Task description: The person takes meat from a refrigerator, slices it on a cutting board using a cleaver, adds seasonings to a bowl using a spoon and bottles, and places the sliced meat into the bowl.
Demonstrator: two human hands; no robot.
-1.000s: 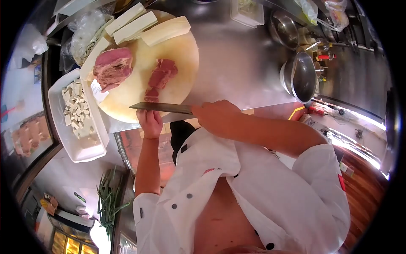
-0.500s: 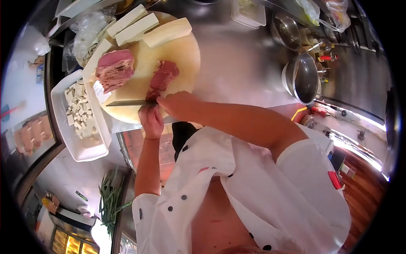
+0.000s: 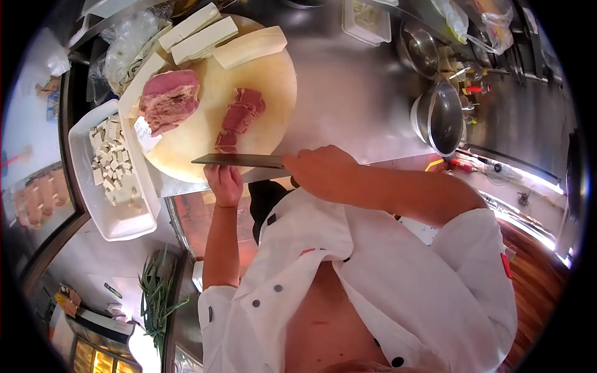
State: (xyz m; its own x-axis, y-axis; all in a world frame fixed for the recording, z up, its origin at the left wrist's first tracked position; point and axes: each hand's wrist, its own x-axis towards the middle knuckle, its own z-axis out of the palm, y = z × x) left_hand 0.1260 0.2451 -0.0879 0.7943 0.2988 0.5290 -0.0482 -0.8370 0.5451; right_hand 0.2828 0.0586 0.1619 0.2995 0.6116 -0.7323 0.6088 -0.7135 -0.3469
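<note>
My right hand is wrapped around the handle of a kitchen knife, whose broad blade points left across the near edge of a round cutting board. Just below the blade, my left hand has its fingers curled and pressed together. The blade hides what lies at the fingertips. A row of sliced red meat runs up the board from the blade. Farther left on the board sits a larger chunk of meat. Long white tofu-like blocks lie along the far rim.
A white tub with small white cubes stands left of the board. Metal bowls are on the right of the steel counter. A plastic container sits at the back. Green leafy stalks are at lower left.
My right hand and the knife have moved right, baring more of the blade's length. My left hand stays almost in place. The sliced meat near the blade shows more separate pieces.
</note>
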